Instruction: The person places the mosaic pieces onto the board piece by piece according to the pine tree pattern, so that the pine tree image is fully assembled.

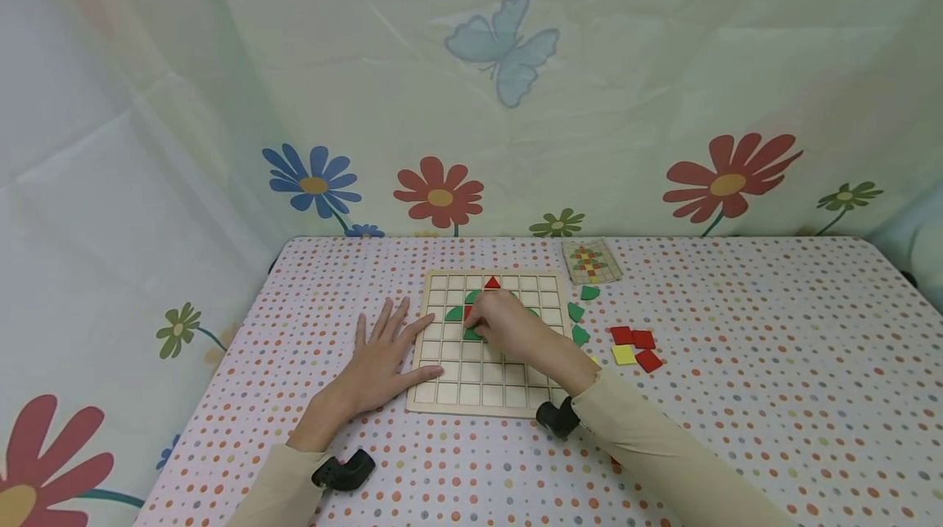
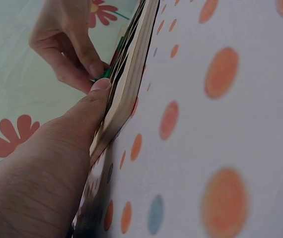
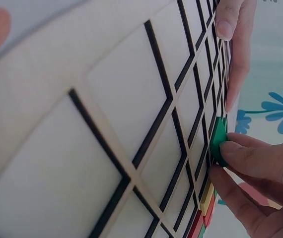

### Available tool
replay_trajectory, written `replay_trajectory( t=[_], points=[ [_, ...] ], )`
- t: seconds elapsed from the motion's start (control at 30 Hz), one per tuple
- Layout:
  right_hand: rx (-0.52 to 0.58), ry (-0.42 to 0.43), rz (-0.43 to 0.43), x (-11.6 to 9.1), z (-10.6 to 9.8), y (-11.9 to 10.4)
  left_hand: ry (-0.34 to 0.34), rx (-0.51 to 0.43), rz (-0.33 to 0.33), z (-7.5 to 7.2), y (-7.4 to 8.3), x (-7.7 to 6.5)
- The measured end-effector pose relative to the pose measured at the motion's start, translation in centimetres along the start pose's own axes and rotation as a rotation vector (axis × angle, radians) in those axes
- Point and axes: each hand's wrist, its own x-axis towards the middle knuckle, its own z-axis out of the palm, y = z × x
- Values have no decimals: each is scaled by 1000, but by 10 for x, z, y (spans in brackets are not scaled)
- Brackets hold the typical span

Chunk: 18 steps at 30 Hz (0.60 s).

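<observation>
A wooden grid board (image 1: 460,393) lies on the table, with red and green pieces set in its upper squares. My right hand (image 1: 508,325) is over the board's middle. In the right wrist view, its thumb and fingers pinch a green piece (image 3: 218,141) with a curved edge, held at the grid. My left hand (image 1: 379,363) lies with spread, straight fingers at the board's left edge, its thumb on the frame. A red triangle (image 1: 493,283) sits in the top row. My right hand hides part of the pattern.
Right of the board lie loose green pieces (image 1: 580,335), several red squares (image 1: 643,340) and a yellow square (image 1: 623,355). A pattern card (image 1: 608,269) lies behind them near the back edge. The dotted tablecloth (image 1: 773,363) covers the table, with a flowered curtain (image 1: 619,101) behind.
</observation>
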Motion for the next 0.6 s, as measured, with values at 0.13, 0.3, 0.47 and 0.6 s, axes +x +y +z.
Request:
replay_trajectory(
  t=[0.13, 0.3, 0.47, 0.6],
  points=[
    [-10, -1, 8, 0, -1, 0, -4, 4, 2, -1, 1, 1],
    [-10, -10, 33, 0, 0, -2, 2, 1, 1, -2, 1, 1],
    [-35, -3, 34, -1, 2, -5, 11, -10, 5, -2, 1, -1],
    [-48, 15, 25, -3, 4, -5, 6, -17, -1, -2, 1, -1]
  ],
)
